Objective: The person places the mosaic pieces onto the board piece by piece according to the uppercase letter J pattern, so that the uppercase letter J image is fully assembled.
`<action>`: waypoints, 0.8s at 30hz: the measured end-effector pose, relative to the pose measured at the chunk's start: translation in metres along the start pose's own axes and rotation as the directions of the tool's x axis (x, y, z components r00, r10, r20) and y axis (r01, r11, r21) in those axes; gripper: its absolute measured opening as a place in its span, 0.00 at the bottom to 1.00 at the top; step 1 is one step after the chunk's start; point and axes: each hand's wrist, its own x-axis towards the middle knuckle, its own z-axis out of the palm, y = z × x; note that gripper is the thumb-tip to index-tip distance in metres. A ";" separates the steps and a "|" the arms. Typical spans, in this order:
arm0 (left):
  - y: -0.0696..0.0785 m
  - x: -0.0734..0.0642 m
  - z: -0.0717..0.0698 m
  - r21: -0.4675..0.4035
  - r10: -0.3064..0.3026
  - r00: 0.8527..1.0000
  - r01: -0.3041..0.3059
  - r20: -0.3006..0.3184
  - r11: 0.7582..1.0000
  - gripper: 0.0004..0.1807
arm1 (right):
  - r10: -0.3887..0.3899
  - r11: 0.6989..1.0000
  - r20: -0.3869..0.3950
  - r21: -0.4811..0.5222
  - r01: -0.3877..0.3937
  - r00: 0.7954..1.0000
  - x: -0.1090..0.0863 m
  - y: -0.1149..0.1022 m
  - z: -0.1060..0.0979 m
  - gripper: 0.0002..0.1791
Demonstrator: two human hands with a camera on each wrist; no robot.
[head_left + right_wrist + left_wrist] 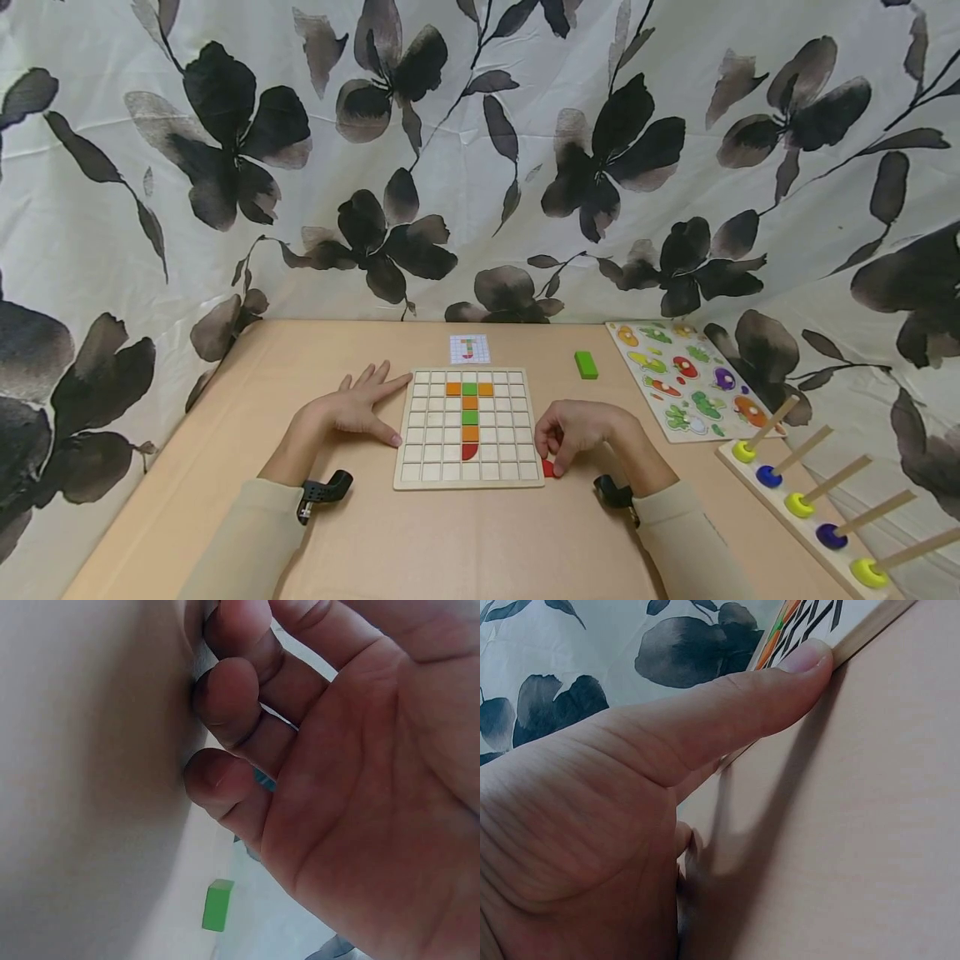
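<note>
A wooden grid board (432, 473) with white squares lies mid-table. On it, orange and green squares form a top row and a column, which ends in a red rounded tile (469, 452). My left hand (348, 410) is spread flat at the board's left side, thumb and index fingertip at its edge; the left wrist view shows the thumb on the rim. By the lower right corner, my right hand (581, 429) pinches a red piece (548, 468) low over the table, fingers curled. That piece is partly covered by the fingers and hidden in the right wrist view.
Behind the board lies a small pattern card (469, 349). A green block (586, 365) is at the back right, near a vegetable picture sheet (660, 392). A peg rack (806, 533) with yellow and blue rings stands at the right edge. Floral cloth hangs behind.
</note>
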 end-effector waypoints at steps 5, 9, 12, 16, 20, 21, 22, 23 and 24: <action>0.002 -0.001 0.000 -0.001 0.004 1.000 -0.004 0.002 1.000 0.65 | 0.025 0.999 -0.024 -0.047 -0.026 0.999 0.000 -0.002 0.002 0.11; 0.002 -0.001 -0.001 -0.003 0.005 1.000 -0.005 -0.002 1.000 0.65 | 0.038 0.993 -0.054 -0.106 -0.044 0.998 0.000 -0.007 0.006 0.12; 0.002 -0.002 -0.001 -0.006 0.010 1.000 -0.010 -0.007 1.000 0.65 | 0.049 0.987 -0.077 -0.152 -0.060 0.996 0.001 -0.010 0.008 0.13; 0.003 -0.003 -0.001 -0.011 0.014 1.000 -0.014 -0.009 1.000 0.65 | 0.059 0.981 -0.095 -0.178 -0.075 0.994 0.002 -0.012 0.009 0.13; 0.002 -0.003 0.000 -0.011 0.012 1.000 -0.012 -0.007 1.000 0.65 | 0.063 0.982 -0.100 -0.172 -0.080 0.993 0.002 -0.011 0.008 0.12; 0.002 -0.003 0.000 -0.010 0.010 1.000 -0.010 -0.006 1.000 0.65 | 0.064 0.983 -0.103 -0.166 -0.081 0.993 0.002 -0.011 0.007 0.12; 0.003 -0.003 0.001 -0.012 0.012 1.000 -0.013 -0.007 1.000 0.65 | 0.066 0.983 -0.106 -0.164 -0.083 0.992 0.002 -0.010 0.007 0.12; 0.003 -0.003 0.001 -0.011 0.011 1.000 -0.011 -0.005 1.000 0.65 | 0.068 0.983 -0.111 -0.163 -0.086 0.992 0.001 -0.009 0.006 0.12; 0.003 -0.003 0.001 -0.012 0.010 1.000 -0.011 -0.004 1.000 0.64 | 0.068 0.983 -0.115 -0.160 -0.086 0.991 0.001 -0.009 0.005 0.11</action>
